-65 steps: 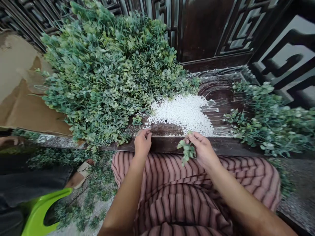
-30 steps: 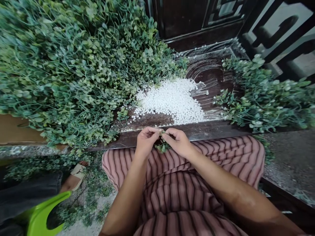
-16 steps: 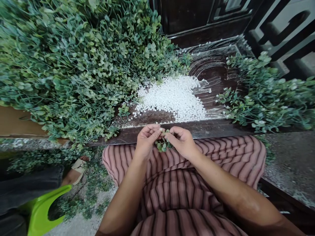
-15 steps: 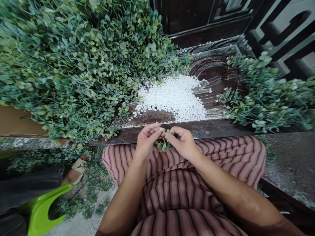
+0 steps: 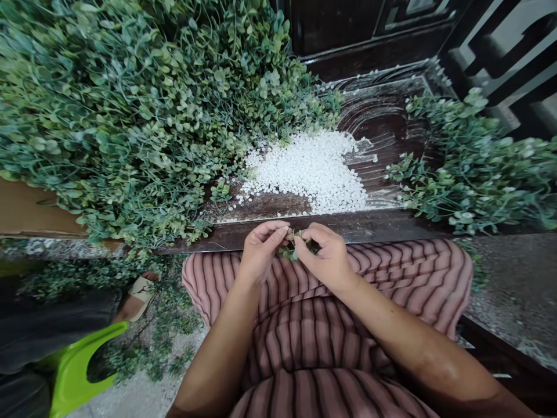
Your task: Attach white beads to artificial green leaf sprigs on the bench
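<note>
Sprig (image 5: 288,253) now at left fingers (image 5: 277,237) too

You're in what looks like an informal home workspace: a dark wooden bench (image 5: 391,223) with a panelled back (image 5: 335,26), greenery (image 5: 156,116) and white pellets (image 5: 308,171) heaped on it, green plastic seat (image 5: 72,371) nearby, sprigs (image 5: 159,342) littering the floor (image 5: 513,290).

The table (image 5: 385,119) is dark wood with a raised-looking front edge, its bare stretch streaked with whitish swirls. On it a large heap of green leafy stems (image 5: 152,116) spreads across the left, cardboard (image 5: 35,210) showing beneath its near corner. White pellets (image 5: 311,168) pile in the middle, touching the heap; a small sprig (image 5: 220,191) lies just beside them. A smaller leafy bunch (image 5: 474,168) covers the right end.
</note>
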The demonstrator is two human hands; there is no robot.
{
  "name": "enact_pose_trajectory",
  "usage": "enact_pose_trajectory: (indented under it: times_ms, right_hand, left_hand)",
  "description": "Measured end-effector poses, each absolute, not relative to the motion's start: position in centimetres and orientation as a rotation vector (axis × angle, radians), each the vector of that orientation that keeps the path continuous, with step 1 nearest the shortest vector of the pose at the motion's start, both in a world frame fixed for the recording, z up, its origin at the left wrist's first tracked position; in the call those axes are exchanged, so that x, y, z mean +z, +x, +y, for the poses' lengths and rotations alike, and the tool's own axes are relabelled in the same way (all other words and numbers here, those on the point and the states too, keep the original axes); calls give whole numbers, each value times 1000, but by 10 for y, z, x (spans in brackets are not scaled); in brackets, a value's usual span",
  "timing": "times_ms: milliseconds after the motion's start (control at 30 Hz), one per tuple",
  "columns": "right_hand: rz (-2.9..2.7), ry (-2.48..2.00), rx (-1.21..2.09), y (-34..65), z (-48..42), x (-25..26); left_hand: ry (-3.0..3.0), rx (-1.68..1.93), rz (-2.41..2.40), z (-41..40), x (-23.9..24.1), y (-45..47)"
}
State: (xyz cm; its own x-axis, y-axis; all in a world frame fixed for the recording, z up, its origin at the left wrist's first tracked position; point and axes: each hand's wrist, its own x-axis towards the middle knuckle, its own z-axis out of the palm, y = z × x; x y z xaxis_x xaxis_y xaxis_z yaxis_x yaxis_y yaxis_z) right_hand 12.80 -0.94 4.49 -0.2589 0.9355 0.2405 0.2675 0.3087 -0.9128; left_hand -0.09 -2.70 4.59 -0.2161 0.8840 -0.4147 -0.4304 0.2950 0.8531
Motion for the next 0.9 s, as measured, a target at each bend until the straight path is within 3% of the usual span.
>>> enact_pose_trajectory:
  times_ms: [900]
  right_hand:
    - [-1874, -1067, 1001, 135, -9, 45]
  left_hand:
    - [419, 1317, 1378, -27, 49, 11]
